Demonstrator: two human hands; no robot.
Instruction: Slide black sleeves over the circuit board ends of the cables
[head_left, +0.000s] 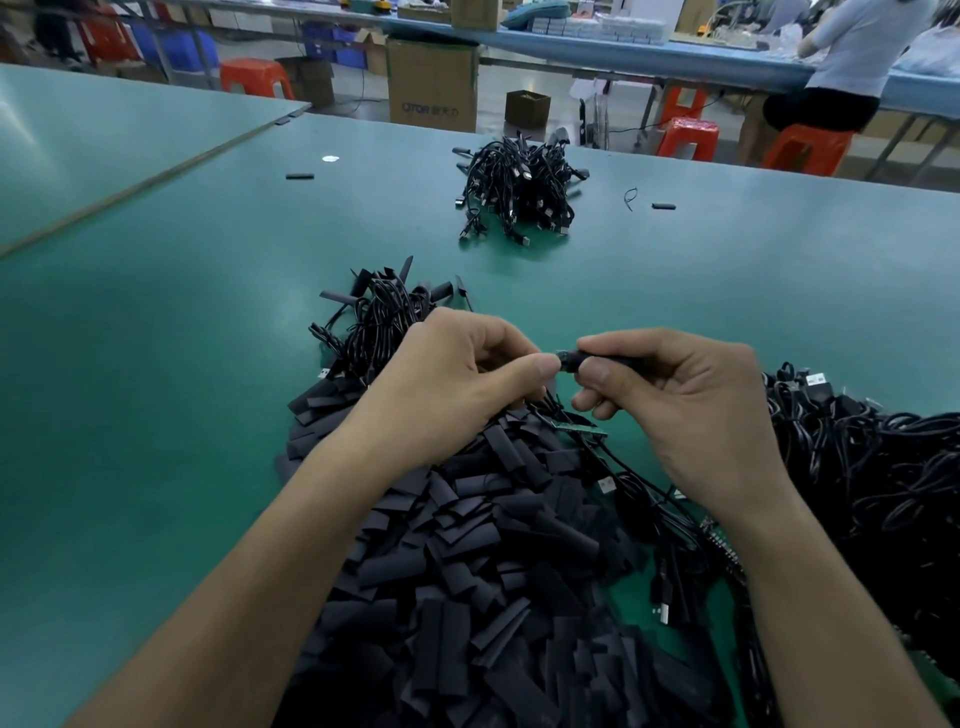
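nearest the person, a heap of black sleeves (467, 571) covers the green worktop (156, 389) between the forearms, with a tangle of black cables (883, 493) piled to the right. a bare circuit board (584, 429) on its cable lies at the heap's far edge, just under the hands. the right hand (685, 400) pinches one black sleeve (608, 359) between thumb and fingers. a green board tip (562, 355) pokes out of that sleeve's left end, and the left hand (447, 379), fingers curled, pinches it with its thumb. behind the left hand sits a small bundle of sleeved cables (379, 322); farther off, a second bundle (519, 195). beyond the worktop stand a cardboard box (432, 83) and orange stools (688, 137).
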